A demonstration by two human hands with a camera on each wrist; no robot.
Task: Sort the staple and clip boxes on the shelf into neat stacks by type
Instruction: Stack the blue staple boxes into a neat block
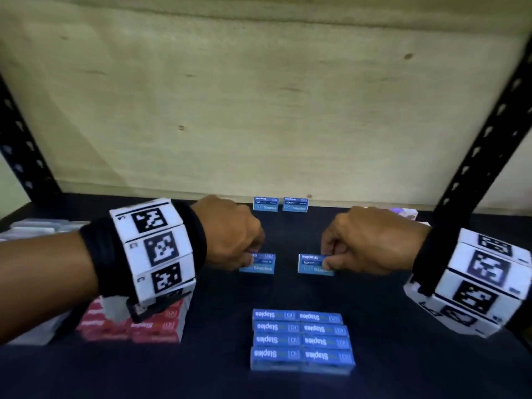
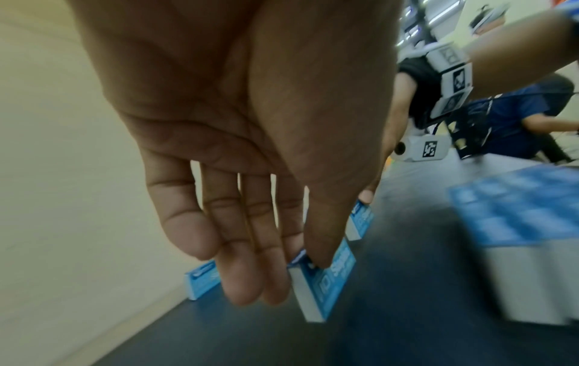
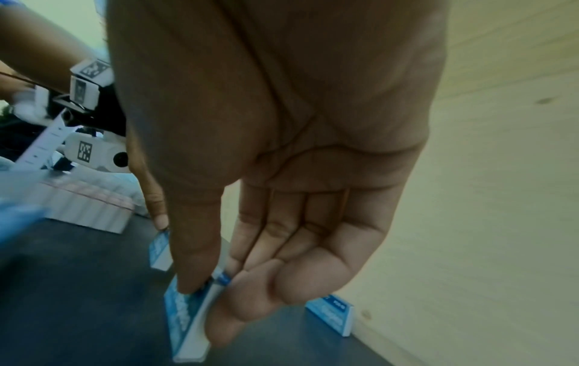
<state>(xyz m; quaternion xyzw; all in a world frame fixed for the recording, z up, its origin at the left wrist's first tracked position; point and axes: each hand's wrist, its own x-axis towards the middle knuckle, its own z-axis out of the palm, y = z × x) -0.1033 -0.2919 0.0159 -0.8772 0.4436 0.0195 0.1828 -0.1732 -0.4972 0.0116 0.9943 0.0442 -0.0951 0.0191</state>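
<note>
Each hand pinches one small blue staple box over the dark shelf. My left hand [image 1: 250, 259] holds the left box [image 1: 260, 264] between thumb and fingers; the left wrist view shows that box [image 2: 326, 282] clamped under the thumb. My right hand [image 1: 326, 262] pinches the right box [image 1: 312, 264], seen edge-on in the right wrist view [image 3: 185, 319]. Two more blue staple boxes [image 1: 265, 204] [image 1: 295, 204] stand against the back wall. A neat block of blue staple boxes [image 1: 300, 341] lies at the front centre.
A stack of red staple boxes [image 1: 138, 326] sits front left under my left wrist, with grey-white boxes [image 1: 37, 228] behind it. Black shelf posts [image 1: 483, 145] rise at both sides. The plywood back wall [image 1: 259, 110] closes the shelf. Another small pack [image 1: 404, 213] lies behind my right hand.
</note>
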